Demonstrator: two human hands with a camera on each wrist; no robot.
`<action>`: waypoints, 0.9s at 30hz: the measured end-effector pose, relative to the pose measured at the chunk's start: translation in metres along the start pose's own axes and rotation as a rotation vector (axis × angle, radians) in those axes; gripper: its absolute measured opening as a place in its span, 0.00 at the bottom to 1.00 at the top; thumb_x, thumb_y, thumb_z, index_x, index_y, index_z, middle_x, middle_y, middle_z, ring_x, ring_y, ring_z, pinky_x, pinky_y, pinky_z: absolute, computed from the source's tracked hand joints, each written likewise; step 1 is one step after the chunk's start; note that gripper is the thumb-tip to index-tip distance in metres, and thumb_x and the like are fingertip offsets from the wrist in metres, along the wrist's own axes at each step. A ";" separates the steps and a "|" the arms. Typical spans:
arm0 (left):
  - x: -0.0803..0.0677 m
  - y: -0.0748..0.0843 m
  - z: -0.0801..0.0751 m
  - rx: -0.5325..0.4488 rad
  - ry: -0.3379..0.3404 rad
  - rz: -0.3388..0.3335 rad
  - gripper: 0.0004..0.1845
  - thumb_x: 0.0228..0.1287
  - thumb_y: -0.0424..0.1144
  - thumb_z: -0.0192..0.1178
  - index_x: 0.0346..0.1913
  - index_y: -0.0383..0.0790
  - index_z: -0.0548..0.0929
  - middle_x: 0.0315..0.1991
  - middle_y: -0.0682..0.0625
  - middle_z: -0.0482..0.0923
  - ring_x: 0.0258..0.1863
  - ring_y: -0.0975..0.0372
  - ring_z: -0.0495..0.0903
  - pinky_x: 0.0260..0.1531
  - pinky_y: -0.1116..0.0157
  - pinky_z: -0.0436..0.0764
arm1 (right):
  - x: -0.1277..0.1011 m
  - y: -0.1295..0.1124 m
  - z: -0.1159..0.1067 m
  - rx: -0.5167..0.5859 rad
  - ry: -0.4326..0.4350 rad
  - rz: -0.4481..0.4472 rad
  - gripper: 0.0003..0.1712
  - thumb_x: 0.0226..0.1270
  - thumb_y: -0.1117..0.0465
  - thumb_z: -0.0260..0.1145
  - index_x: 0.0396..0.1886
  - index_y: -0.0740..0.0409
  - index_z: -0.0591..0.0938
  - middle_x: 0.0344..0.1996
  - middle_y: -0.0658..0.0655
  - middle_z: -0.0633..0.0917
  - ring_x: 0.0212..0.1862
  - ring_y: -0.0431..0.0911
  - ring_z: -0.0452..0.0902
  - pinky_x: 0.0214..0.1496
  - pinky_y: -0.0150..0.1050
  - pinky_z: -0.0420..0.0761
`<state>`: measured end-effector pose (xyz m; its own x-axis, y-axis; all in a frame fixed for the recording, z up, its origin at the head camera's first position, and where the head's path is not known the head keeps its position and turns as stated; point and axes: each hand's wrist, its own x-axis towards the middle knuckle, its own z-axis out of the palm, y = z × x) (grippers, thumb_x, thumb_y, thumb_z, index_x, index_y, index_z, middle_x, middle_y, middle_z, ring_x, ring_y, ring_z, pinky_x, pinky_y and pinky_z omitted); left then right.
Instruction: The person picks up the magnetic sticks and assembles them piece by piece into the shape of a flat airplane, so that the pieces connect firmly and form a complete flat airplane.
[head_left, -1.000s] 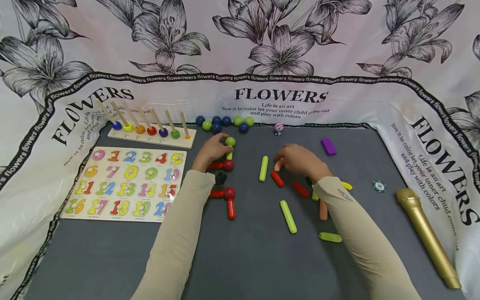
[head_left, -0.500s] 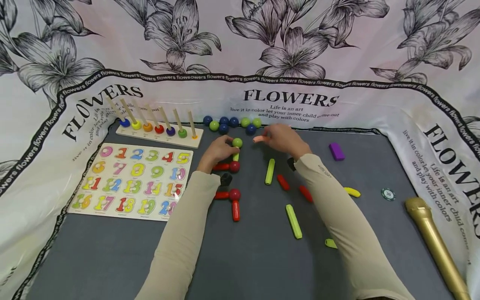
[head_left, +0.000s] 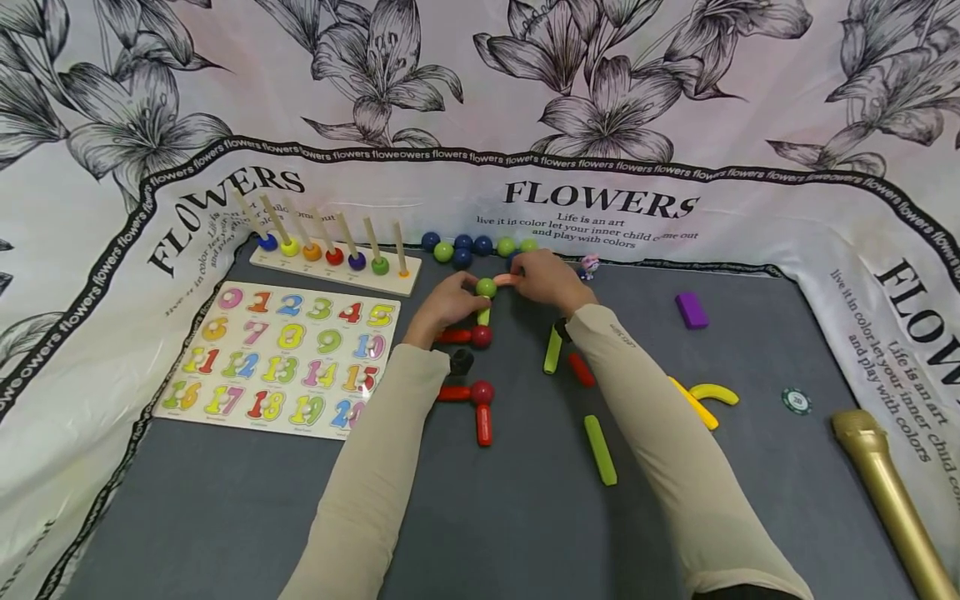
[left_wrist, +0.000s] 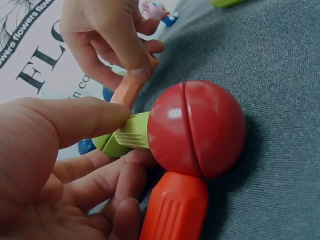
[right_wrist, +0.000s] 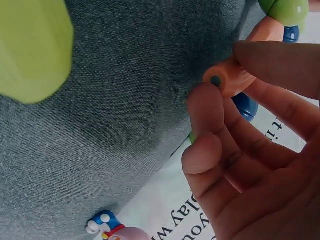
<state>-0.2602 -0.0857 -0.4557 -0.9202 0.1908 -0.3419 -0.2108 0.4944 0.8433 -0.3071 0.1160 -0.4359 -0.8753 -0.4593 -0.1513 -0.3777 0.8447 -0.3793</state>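
Observation:
My left hand (head_left: 459, 296) grips a green ball (head_left: 486, 287) that tops a short green stick (left_wrist: 131, 135) joined to a red ball (left_wrist: 197, 127). My right hand (head_left: 534, 279) pinches an orange stick (head_left: 508, 281) and holds its far end against the green ball. In the right wrist view the orange stick's near end (right_wrist: 224, 80) sits between my thumb and fingers, with the green ball (right_wrist: 286, 9) beyond it. Red sticks (head_left: 453, 337) and a second red ball (head_left: 482, 392) extend the structure toward me. A black piece (head_left: 460, 361) lies between them.
A number puzzle board (head_left: 285, 358) and a peg board with rings (head_left: 330, 260) lie at left. Blue and green balls (head_left: 472, 245) line the back edge beside a small figurine (head_left: 590, 265). Loose green (head_left: 600, 450), red (head_left: 580, 369) and yellow sticks (head_left: 716, 392), a purple block (head_left: 692, 310), a chip (head_left: 797, 401) and a gold microphone (head_left: 892, 500) lie at right.
My right hand lifted the orange stick from among the loose sticks and carried it back and left to the green ball. My left hand stayed on the ball.

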 end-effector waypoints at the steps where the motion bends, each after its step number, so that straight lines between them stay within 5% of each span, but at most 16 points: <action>1: 0.000 0.000 -0.001 0.000 0.004 -0.005 0.27 0.75 0.39 0.66 0.72 0.35 0.74 0.62 0.38 0.78 0.56 0.50 0.76 0.61 0.54 0.73 | 0.001 0.000 0.001 0.009 0.001 -0.002 0.21 0.84 0.49 0.63 0.42 0.64 0.87 0.29 0.58 0.81 0.31 0.52 0.75 0.38 0.47 0.76; 6: 0.002 -0.002 -0.004 0.021 0.023 -0.048 0.27 0.74 0.39 0.67 0.71 0.35 0.75 0.69 0.40 0.75 0.61 0.50 0.74 0.65 0.54 0.71 | 0.006 0.000 0.007 0.045 -0.009 -0.009 0.18 0.84 0.54 0.64 0.44 0.66 0.88 0.32 0.61 0.84 0.32 0.53 0.78 0.39 0.48 0.78; 13: 0.018 -0.015 -0.009 0.193 0.035 -0.043 0.29 0.72 0.45 0.66 0.71 0.36 0.77 0.68 0.40 0.77 0.58 0.49 0.76 0.61 0.53 0.75 | 0.011 0.002 0.009 0.028 -0.028 -0.021 0.24 0.83 0.48 0.64 0.40 0.65 0.90 0.29 0.59 0.83 0.29 0.51 0.77 0.35 0.45 0.77; 18: 0.010 -0.011 -0.011 0.210 0.034 -0.027 0.29 0.74 0.45 0.65 0.71 0.35 0.76 0.66 0.39 0.78 0.57 0.48 0.76 0.60 0.52 0.75 | 0.017 -0.004 0.000 0.077 -0.022 -0.004 0.19 0.82 0.54 0.65 0.35 0.64 0.88 0.26 0.58 0.82 0.26 0.49 0.72 0.34 0.45 0.74; 25: -0.005 -0.005 -0.004 0.216 0.002 -0.015 0.29 0.77 0.47 0.64 0.72 0.33 0.76 0.60 0.40 0.82 0.55 0.51 0.79 0.60 0.54 0.76 | 0.038 -0.018 -0.012 0.162 0.053 -0.129 0.12 0.78 0.67 0.63 0.52 0.70 0.86 0.48 0.67 0.86 0.48 0.59 0.83 0.56 0.55 0.80; 27: 0.006 -0.020 0.003 0.255 -0.003 0.018 0.28 0.75 0.49 0.65 0.69 0.36 0.79 0.59 0.42 0.82 0.53 0.52 0.79 0.58 0.54 0.77 | 0.044 -0.021 -0.014 0.192 0.061 -0.154 0.13 0.77 0.67 0.63 0.54 0.71 0.86 0.50 0.69 0.86 0.51 0.61 0.82 0.58 0.55 0.80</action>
<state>-0.2606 -0.0919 -0.4754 -0.9217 0.2038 -0.3299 -0.1046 0.6886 0.7176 -0.3419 0.0813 -0.4221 -0.8304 -0.5566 -0.0252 -0.4491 0.6955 -0.5608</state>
